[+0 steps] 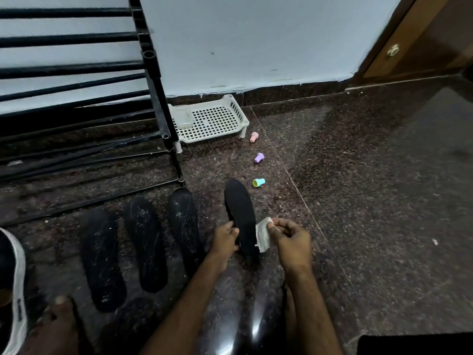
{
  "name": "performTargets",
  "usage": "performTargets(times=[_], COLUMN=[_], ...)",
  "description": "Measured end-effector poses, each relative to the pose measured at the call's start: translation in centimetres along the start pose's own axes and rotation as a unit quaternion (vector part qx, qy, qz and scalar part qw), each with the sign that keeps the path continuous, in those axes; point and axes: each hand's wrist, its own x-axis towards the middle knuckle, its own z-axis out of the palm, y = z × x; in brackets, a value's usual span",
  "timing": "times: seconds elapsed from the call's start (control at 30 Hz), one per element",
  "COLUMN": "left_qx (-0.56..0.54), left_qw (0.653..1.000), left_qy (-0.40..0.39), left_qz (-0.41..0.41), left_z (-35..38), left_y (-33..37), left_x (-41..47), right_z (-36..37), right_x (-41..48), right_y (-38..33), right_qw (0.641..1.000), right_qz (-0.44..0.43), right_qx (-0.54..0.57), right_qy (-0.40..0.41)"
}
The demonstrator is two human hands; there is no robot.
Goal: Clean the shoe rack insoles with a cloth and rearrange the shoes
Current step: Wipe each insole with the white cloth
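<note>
A clean black insole (239, 208) lies on the dark granite floor, toe pointing away. My left hand (225, 239) grips its left edge near the heel. My right hand (289, 239) pinches a small white cloth (263, 235) against the insole's right edge. Three dusty black insoles (102, 254) (146, 239) (183, 224) lie side by side to the left. The black shoe rack (151, 80) stands at upper left with empty bars.
A white perforated plastic tray (217, 119) sits by the wall beside the rack. Three small plastic caps lie on the floor: pink (254, 136), purple (259, 157), teal (259, 182). A black-and-white shoe (18, 278) and my bare foot (56, 326) are at lower left. A wooden door (422, 39) is at upper right.
</note>
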Motion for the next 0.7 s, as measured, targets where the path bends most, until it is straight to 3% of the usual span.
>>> performTargets(times=[0.23, 0.43, 0.63, 0.7], left_qx=[0.045, 0.099, 0.142, 0.143], left_qw=[0.999, 0.984, 0.949, 0.934], left_qy=[0.006, 0.132, 0.265, 0.314], left_qz=[0.026, 0.060, 0.090, 0.091], left_z=[0.3, -0.6, -5.3, -7.1], left_y=[-0.5, -1.0, -0.8, -0.8], left_x=[0.0, -1.3, -0.9, -0.8], right_z=[1.6, 3.0, 2.6, 3.3], right_x=[0.1, 1.0, 3.6, 3.8], right_y=[1.0, 2.7, 5.3, 5.3], right_qw=[0.999, 0.998, 0.993, 0.994], right_qz=[0.028, 0.049, 0.095, 0.086], right_qx=[0.017, 0.024, -0.046, -0.062], right_qy=[-0.017, -0.022, 0.045, 0.034])
